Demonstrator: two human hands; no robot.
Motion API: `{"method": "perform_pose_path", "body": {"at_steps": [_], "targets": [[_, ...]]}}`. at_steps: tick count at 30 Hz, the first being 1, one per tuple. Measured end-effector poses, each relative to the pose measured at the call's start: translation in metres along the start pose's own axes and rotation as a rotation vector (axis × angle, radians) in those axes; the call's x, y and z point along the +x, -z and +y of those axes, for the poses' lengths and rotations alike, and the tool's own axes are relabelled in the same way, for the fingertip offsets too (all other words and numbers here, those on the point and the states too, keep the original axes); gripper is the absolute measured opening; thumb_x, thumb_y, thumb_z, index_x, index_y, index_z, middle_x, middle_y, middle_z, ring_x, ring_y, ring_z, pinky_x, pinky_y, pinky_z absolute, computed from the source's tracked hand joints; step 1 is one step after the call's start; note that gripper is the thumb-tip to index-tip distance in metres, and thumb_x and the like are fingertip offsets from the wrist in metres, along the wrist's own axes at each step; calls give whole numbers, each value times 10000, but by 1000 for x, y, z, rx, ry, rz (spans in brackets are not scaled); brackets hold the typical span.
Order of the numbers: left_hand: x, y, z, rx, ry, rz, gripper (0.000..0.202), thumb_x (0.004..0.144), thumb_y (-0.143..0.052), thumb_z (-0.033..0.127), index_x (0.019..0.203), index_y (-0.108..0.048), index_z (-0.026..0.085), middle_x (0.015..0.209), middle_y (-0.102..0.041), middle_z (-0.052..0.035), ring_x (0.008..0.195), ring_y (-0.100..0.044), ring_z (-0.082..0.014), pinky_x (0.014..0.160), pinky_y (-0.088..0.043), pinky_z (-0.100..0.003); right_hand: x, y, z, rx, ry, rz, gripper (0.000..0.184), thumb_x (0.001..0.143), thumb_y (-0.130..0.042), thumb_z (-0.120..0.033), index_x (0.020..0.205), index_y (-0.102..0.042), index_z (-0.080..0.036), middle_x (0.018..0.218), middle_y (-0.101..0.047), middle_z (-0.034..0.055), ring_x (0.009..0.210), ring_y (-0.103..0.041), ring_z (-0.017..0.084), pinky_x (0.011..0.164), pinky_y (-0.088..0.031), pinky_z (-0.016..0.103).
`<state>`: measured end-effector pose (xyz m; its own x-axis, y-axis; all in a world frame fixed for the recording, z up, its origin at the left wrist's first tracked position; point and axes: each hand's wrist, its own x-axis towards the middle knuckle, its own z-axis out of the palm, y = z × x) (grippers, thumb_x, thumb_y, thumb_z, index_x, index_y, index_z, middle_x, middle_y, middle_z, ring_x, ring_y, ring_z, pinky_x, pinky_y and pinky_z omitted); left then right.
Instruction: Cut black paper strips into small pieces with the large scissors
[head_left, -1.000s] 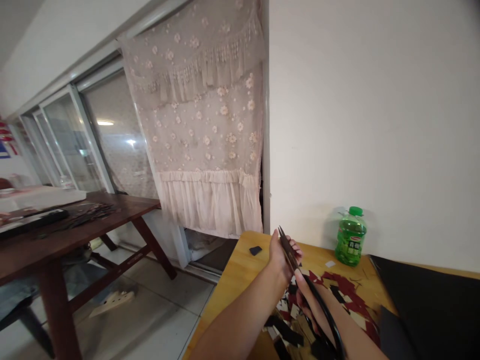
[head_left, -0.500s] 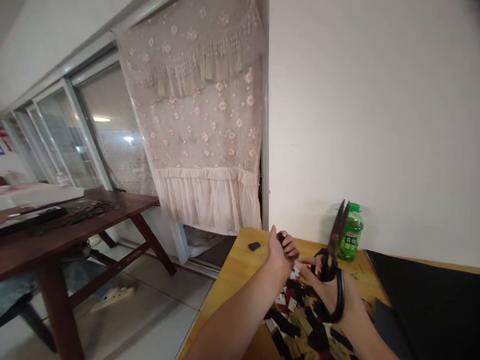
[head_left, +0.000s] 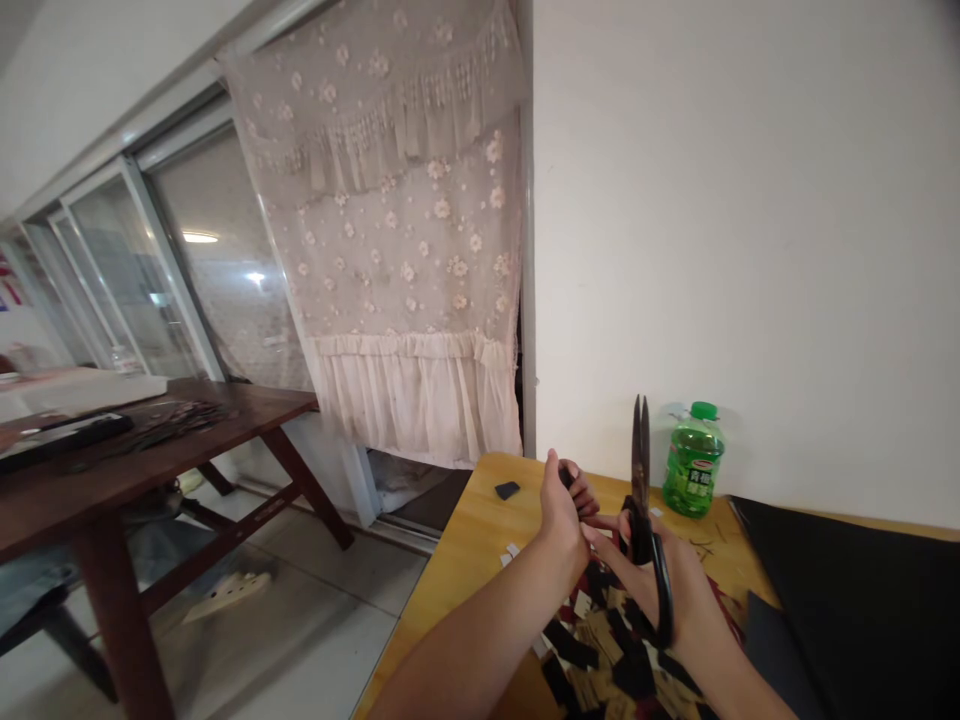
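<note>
My right hand (head_left: pixel 660 570) grips long black-handled scissors (head_left: pixel 640 470), their dark blades pointing straight up and nearly closed. My left hand (head_left: pixel 561 510) is raised just left of the blades, its fingers pinching a small dark piece (head_left: pixel 568 478), mostly hidden by the fingers. Below both hands, a heap of cut black, tan and red pieces (head_left: pixel 611 650) covers the yellow wooden table (head_left: pixel 480 530). A lone dark scrap (head_left: pixel 507 490) lies at the table's far left, apart from my hands.
A green plastic bottle (head_left: pixel 693 462) stands against the white wall at the table's back. A large black sheet (head_left: pixel 840 600) lies at the right. Left of the table, a lace curtain (head_left: pixel 397 240) hangs by glass doors, and a brown table (head_left: pixel 150 430) holds dark items.
The scissors have swung from pointing toward my left hand to upright, their blades closing since the half-second frame. My left hand has risen slightly, and the view has tilted a little.
</note>
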<state>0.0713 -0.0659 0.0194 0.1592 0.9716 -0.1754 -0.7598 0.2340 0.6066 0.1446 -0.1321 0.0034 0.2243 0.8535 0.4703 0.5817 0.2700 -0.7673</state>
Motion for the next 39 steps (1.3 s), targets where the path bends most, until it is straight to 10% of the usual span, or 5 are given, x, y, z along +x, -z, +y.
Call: {"method": "perform_pose_path", "body": {"at_steps": [15,26,39], "targets": [[-6,-6,-2,-162,29,-141,447,824,-478,502,549,-365,167,452,-199,73,390,-149,-52,400,-136,-190,4,3,2,11,-33,98,270,603,-513,-461,516,-382,-242,467,-471,7,444,-455,163,461,-429,289],[-13,-14,0,-211,111,-74,439,890,-346,428,627,-511,118,598,-490,-45,543,-481,-120,519,-355,-225,12,5,13,272,-187,115,366,558,-621,-518,522,-383,-242,395,-407,-57,334,-400,132,369,-348,273],[-9,-11,-2,-115,240,-159,455,870,-394,496,589,-475,147,498,-399,11,451,-379,-98,500,-319,-219,16,17,3,90,-123,74,310,536,-540,-504,459,-383,-248,381,-420,-26,400,-435,166,434,-364,308]]}}
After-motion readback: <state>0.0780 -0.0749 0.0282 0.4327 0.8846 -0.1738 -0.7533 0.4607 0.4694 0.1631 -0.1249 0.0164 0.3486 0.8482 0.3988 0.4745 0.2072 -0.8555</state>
